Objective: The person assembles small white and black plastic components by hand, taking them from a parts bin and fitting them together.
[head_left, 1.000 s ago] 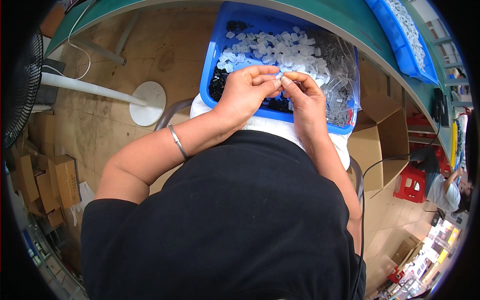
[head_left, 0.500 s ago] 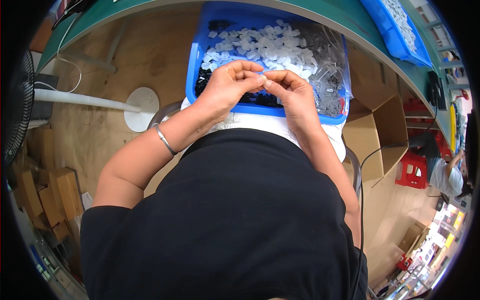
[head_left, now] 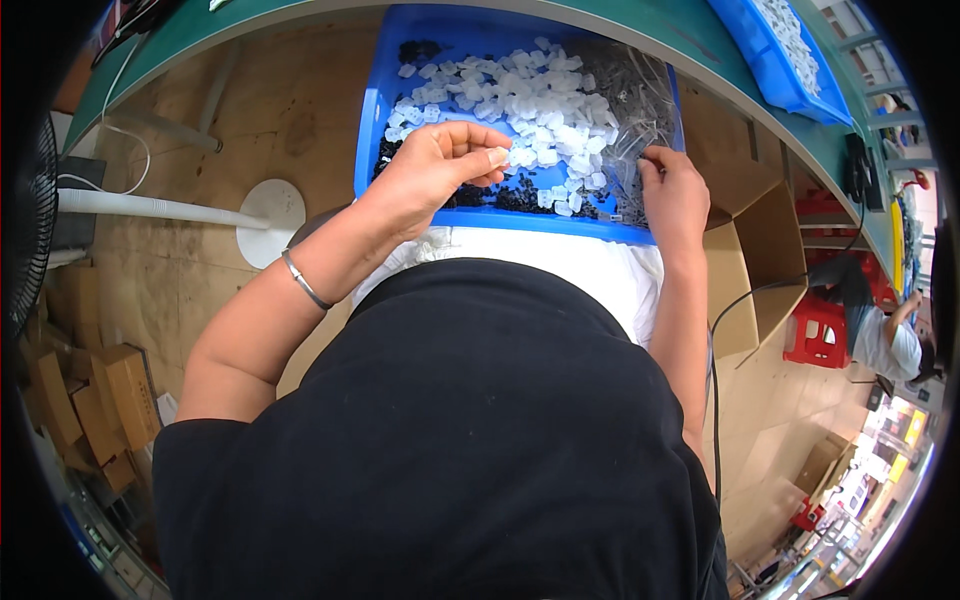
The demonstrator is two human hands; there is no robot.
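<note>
My left hand is closed in a pinch over the left part of a blue tray. Between thumb and fingers it holds a small white plastic piece, mostly covered by the fingertips. At the tray's right side, my right hand reaches down to a heap of thin grey, see-through plastic parts. Its thumb and fingers are drawn together there; whatever they grip is too small to make out. White translucent square pieces fill the tray's middle, with small black parts along the near side.
The tray is between my lap and a green table. Another blue tray of pale pieces rests on the table at right. An open cardboard box stands right of me, a white round-based stand at left. A person sits far right.
My hands were together over the tray; now they are apart. The right hand has moved right to the grey parts, while the left stays near its place with the white piece.
</note>
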